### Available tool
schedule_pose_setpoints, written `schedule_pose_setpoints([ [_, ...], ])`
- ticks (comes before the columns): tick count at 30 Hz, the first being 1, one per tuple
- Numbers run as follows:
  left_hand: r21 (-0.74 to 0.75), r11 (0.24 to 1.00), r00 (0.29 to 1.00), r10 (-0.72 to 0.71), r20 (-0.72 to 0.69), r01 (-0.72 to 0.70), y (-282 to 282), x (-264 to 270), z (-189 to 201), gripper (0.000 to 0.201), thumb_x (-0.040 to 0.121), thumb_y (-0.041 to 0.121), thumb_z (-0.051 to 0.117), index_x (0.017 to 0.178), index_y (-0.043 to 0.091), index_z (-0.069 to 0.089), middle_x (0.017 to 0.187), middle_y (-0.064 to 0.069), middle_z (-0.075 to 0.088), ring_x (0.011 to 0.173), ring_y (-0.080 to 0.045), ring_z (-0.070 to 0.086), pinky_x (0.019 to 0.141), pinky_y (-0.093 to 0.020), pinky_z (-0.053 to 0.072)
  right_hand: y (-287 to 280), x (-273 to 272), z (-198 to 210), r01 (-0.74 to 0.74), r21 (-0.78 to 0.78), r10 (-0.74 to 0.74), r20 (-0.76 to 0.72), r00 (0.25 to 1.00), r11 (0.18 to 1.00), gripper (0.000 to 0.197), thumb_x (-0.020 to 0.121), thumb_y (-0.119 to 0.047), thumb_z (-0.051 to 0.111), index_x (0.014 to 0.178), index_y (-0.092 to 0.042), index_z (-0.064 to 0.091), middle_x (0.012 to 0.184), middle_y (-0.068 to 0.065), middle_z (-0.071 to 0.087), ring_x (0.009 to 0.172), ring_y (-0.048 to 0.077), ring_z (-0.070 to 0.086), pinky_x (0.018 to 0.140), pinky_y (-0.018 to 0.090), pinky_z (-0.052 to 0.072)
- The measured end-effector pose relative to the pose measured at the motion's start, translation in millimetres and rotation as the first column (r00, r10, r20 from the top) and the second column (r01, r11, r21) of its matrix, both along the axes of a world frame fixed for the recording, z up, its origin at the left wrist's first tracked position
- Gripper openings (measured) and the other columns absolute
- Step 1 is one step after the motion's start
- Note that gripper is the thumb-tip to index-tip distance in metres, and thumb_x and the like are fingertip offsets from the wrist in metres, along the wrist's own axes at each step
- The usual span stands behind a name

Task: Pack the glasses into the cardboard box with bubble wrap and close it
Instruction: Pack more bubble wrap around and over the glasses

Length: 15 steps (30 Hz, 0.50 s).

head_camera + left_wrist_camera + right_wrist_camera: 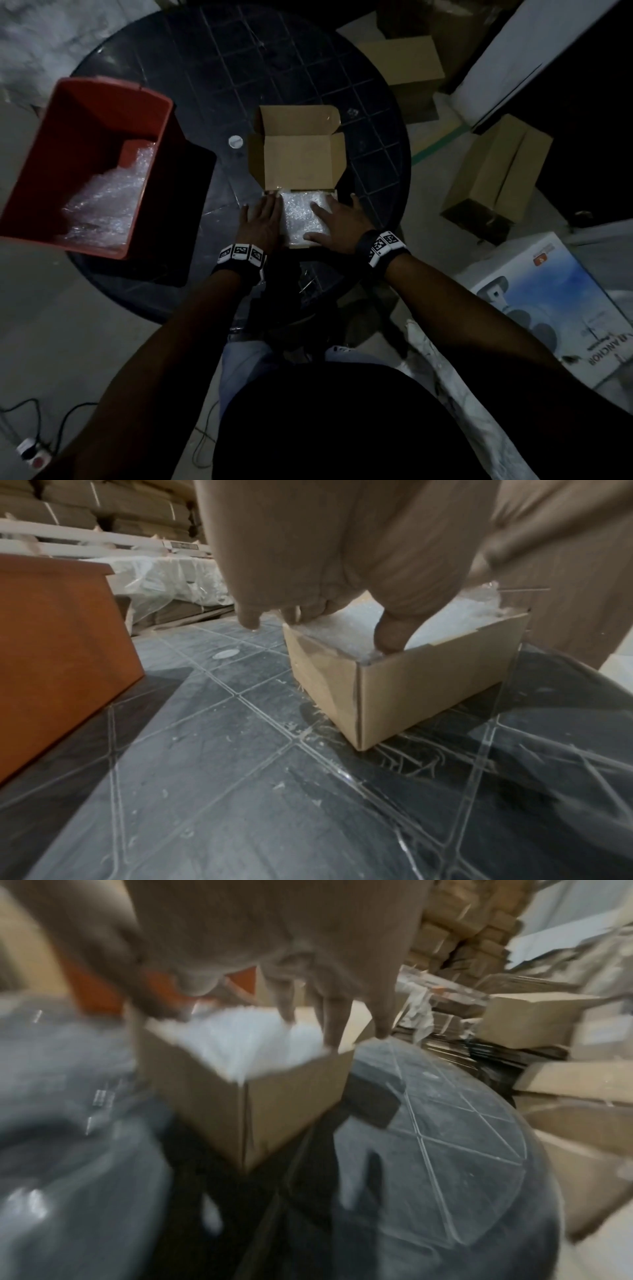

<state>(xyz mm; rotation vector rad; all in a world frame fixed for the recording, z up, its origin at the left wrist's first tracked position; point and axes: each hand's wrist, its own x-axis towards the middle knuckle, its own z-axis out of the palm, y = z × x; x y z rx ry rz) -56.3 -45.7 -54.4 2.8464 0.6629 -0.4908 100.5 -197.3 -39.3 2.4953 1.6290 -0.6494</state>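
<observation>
While the small brown cardboard box [297, 178] is sitting mid-frame on the dark round counter [212, 68], lid open, both flat hands, left hand [259, 219] and right hand [339, 221], are pressing its white bubble wrap [301, 216] down, probably so the lid can close.

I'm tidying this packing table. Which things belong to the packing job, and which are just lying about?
In use:
small open brown cardboard box
clear bubble wrap filling it
left hand, right hand on it

Lying about:
red plastic bin
closed brown cartons on floor
</observation>
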Motion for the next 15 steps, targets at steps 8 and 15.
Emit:
schedule_pose_setpoints([
  [8,-0.068,0.993,0.983,-0.081,0.164,0.093,18.5,-18.3,2.3,0.077,0.084,0.034,0.065,0.148,0.009,0.029,0.154,-0.013,0.030,0.139,-0.033,0.031,0.109,-0.048,0.029,3.4,2.0,5.1,-0.028,-0.034,0.029,0.032,0.999,0.999,0.084,0.085,-0.039,0.069,0.152,-0.019,0.023,0.156,0.012,0.026,0.140,0.031,0.032,0.115,0.058,0.016],
  [15,-0.100,0.985,0.982,-0.127,0.137,0.141,31.5,-11.3,17.5,0.073,0.087,0.035,0.061,0.147,0.009,0.029,0.152,-0.011,0.032,0.141,-0.031,0.026,0.110,-0.047,0.030,19.6,-7.0,30.2,0.102,-0.038,-0.102,0.015,0.995,0.994,0.088,0.076,-0.049,0.075,0.147,-0.021,0.031,0.150,0.009,0.034,0.135,0.033,0.035,0.114,0.059,0.019],
])
